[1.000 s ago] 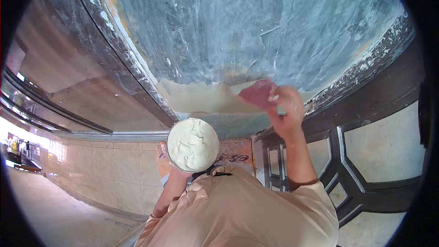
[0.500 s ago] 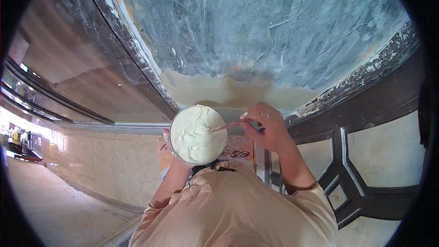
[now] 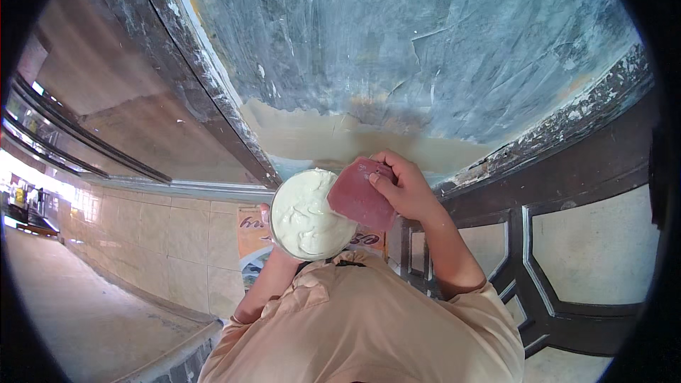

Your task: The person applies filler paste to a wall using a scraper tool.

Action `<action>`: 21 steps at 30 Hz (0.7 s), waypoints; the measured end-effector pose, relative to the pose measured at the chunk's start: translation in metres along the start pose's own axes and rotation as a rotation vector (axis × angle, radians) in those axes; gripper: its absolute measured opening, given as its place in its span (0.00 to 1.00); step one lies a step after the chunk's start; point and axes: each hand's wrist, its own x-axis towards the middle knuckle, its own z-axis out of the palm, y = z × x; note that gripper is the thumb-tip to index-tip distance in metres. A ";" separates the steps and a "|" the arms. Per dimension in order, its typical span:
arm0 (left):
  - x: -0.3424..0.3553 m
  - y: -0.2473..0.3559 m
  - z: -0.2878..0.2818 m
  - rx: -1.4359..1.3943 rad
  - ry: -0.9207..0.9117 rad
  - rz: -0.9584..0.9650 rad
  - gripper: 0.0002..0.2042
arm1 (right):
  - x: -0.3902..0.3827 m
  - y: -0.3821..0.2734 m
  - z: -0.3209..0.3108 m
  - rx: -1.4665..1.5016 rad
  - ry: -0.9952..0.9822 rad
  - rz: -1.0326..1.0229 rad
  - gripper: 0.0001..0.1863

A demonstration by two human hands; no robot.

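In my left hand (image 3: 267, 215) I hold a round tub from below and the side, most of that hand hidden under it. Thick white putty (image 3: 312, 214) fills the tub, its surface swirled into soft ridges. My right hand (image 3: 406, 188) grips a reddish flat putty scraper (image 3: 363, 195) between thumb and fingers. The scraper's broad face is turned up toward me, and its left edge overlaps the tub's right rim. Before me rises a wall (image 3: 369, 35) smeared blue-grey, with a beige band (image 3: 312, 135) along its lower part.
A dark wooden frame with chipped paint (image 3: 560, 120) borders the wall on the right, above dark panelled woodwork (image 3: 539, 262). On the left stands a brown glossy panel (image 3: 128, 99). Beige tiles (image 3: 184, 241) run below it. A printed orange sheet (image 3: 252, 230) lies beneath the tub.
My right hand has turned the scraper from edge-on to face-up, drawing its edge out of the middle of the putty toward the rim. The tub has shifted slightly right and down.
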 end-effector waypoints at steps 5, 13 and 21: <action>0.005 -0.009 -0.006 -0.031 0.014 -0.018 0.54 | -0.007 -0.003 -0.013 -0.034 0.021 -0.061 0.08; 0.001 -0.011 -0.016 0.060 0.175 -0.055 0.55 | -0.027 -0.019 -0.041 -0.471 0.068 -0.307 0.09; 0.003 -0.012 -0.014 0.385 0.308 -0.039 0.53 | -0.027 -0.005 -0.033 -0.604 0.003 -0.233 0.10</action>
